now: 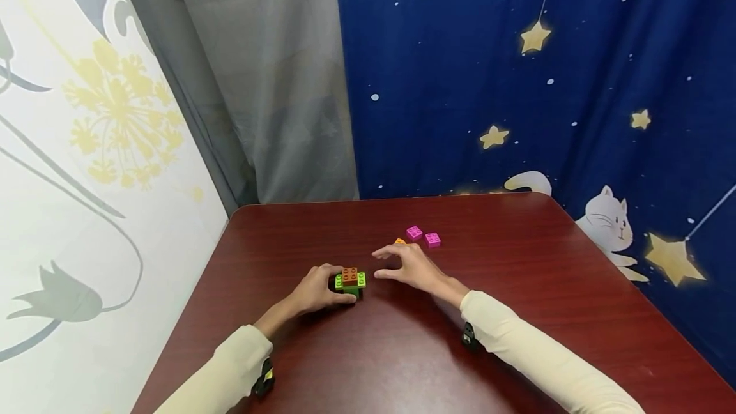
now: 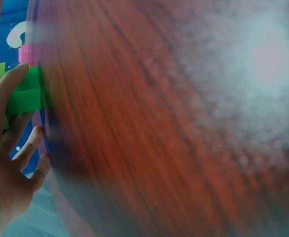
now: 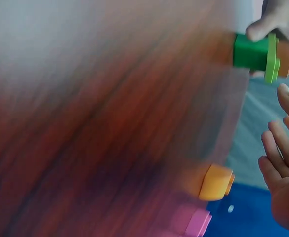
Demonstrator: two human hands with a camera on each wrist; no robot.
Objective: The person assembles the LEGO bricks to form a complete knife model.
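Note:
My left hand point(image 1: 315, 289) grips a small stack of toy building bricks, its thumb on the near side. The stack has a green brick point(image 3: 250, 51) at the bottom, a lime green brick point(image 1: 361, 280) across it and a brown brick point(image 1: 350, 276) on top. In the left wrist view the thumb presses the green brick point(image 2: 25, 96). My right hand point(image 1: 415, 267) hovers to the right of the stack, thumb and fingers apart, with nothing between them. An orange brick point(image 3: 217, 182) lies on the table beyond the right hand, mostly hidden by it in the head view.
Two magenta bricks point(image 1: 414, 232) point(image 1: 433, 239) lie on the dark red wooden table point(image 1: 460, 363) past the right hand. A grey curtain point(image 1: 276, 82) and a blue starry curtain point(image 1: 437, 82) hang behind the far edge. A patterned white wall point(image 1: 69, 209) borders the left side.

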